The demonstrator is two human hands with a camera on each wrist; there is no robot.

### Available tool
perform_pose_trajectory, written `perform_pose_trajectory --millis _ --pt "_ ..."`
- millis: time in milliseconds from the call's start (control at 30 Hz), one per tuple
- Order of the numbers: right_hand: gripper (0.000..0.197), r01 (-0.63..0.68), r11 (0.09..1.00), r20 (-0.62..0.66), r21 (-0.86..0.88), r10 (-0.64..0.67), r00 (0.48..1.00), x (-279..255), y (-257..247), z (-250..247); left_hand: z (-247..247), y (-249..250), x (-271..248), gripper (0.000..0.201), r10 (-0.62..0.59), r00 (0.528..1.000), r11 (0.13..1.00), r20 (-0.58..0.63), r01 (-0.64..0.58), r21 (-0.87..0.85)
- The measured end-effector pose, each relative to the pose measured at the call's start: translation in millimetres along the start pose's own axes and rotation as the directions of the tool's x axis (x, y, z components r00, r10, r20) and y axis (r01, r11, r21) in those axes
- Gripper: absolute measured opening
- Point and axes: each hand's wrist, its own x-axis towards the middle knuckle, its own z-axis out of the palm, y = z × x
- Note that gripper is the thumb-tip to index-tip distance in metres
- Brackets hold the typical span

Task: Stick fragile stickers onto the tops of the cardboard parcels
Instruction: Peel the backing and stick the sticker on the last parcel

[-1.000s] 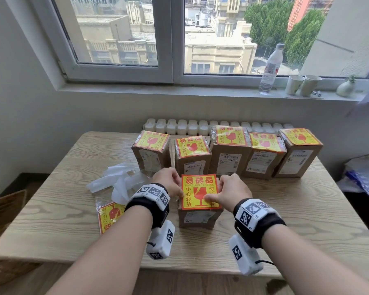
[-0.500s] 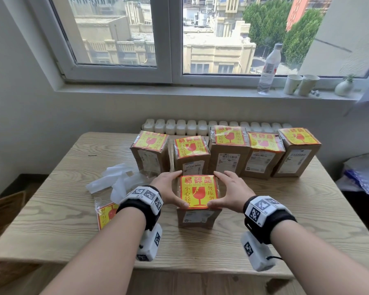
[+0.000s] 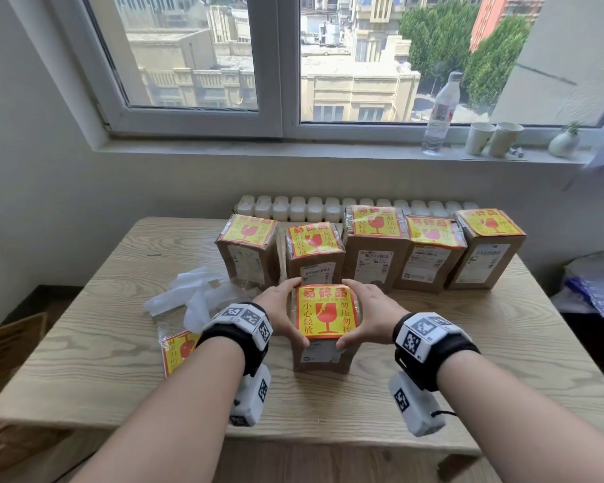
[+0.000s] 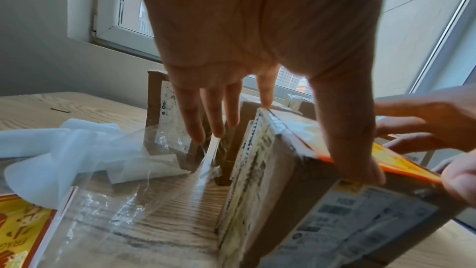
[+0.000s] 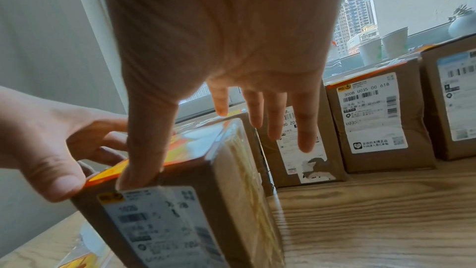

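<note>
A brown cardboard parcel (image 3: 323,357) stands at the middle of the wooden table (image 3: 84,343), with a yellow and red fragile sticker (image 3: 326,310) flat on its top. My left hand (image 3: 279,308) lies along its left side and my right hand (image 3: 372,313) along its right side. In the left wrist view my left hand (image 4: 231,48) has straight fingers beside the parcel (image 4: 296,201), its thumb pressing the sticker (image 4: 386,158) at the near edge. In the right wrist view my right hand (image 5: 219,48) mirrors this on the parcel (image 5: 180,191).
Several stickered parcels (image 3: 373,249) stand in a row just behind. Crumpled white backing paper (image 3: 192,291) and a plastic bag of stickers (image 3: 178,346) lie at the left. A bottle (image 3: 440,113), cups (image 3: 492,137) and a small vase (image 3: 563,141) stand on the sill.
My hands were pressing on the sticker's face a second ago. They have spread apart to the parcel's left and right sides, with the thumbs on the near edge. The parcel has stayed put.
</note>
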Motion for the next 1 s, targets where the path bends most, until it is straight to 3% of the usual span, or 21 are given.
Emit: perform_pose_trajectory --millis 100,267,500,700,800,1000 --pt "0.131 0.007 0.999 0.003 -0.032 -0.007 1.000 0 -3 6 6 5 -1 0.128 0.003 1.000 1.000 -0.002 -0.003 0.031" --pt "0.122 0.006 0.997 -0.031 -0.071 -0.008 0.999 4 -7 10 12 6 2 0.118 0.000 0.999 1.000 -0.050 0.001 0.030" --pt "0.126 0.073 0.995 -0.002 -0.074 -0.073 0.997 7 -23 9 1 -6 -9 0.115 -0.044 0.999 0.999 -0.025 0.043 -0.014" --pt "0.117 0.190 0.981 0.026 -0.029 -0.189 0.982 15 -78 -17 -70 -22 -27 0.122 -0.089 0.996 0.994 0.023 0.087 0.071" --pt "0.107 0.248 0.968 -0.021 -0.040 -0.249 0.968 25 -124 -32 -105 -32 -36 0.126 -0.098 0.993 0.980 -0.062 0.107 0.169" --pt "0.116 0.345 0.938 -0.059 -0.016 -0.346 0.936 59 -210 -41 -178 -83 -51 0.110 -0.113 0.975 0.951 -0.190 0.162 0.265"
